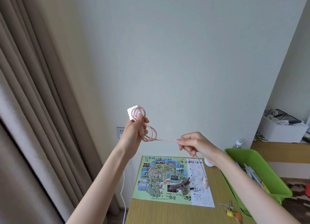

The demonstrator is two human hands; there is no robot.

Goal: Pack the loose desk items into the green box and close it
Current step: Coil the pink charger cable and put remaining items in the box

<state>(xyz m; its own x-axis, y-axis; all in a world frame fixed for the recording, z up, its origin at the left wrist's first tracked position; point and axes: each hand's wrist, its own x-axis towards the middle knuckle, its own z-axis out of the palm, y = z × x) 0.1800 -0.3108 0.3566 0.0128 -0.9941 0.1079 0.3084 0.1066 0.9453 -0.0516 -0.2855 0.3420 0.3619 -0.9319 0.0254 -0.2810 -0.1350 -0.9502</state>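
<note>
Left hand (134,133) is up in the air gripping a white charger (134,113) with pink cable (151,136) looped round it, right hand (192,144) pinches the cable's loose stretch, and the green box (258,173) sits open at the desk's (167,213) right edge, map (171,178) and keys (230,209) nearby.

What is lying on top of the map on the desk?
A brown hair clip lies on the map, with a small dark item beside it, too blurred to name. The print under the clip is hidden. The cable end hangs above it.
</note>
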